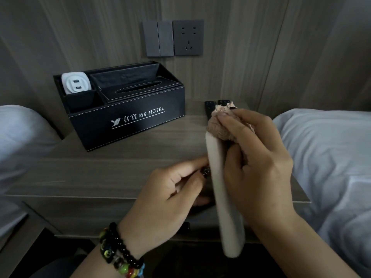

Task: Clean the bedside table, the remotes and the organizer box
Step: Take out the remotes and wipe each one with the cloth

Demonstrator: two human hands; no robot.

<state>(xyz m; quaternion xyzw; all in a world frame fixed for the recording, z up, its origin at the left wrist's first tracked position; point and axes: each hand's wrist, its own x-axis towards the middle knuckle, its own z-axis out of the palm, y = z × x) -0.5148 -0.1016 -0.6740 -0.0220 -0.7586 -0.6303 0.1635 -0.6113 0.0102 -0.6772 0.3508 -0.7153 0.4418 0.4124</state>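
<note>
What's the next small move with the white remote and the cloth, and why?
Probably draw the cloth down the white remote toward its near end. The right hand presses the bunched cloth against the remote's far end, the left hand steadies its side, and the length below the cloth lies bare, likely unwiped.

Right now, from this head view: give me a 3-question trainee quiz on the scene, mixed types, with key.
1. True or false: the white remote lies flat on the bedside table.
2. What does the right hand press on the remote? A sponge, B cloth, C brush.
3. Fill in: the white adapter sits in the organizer box's ___ compartment.

Key: 1 false, the left hand grips it above the table; 2 B; 3 left.
</note>
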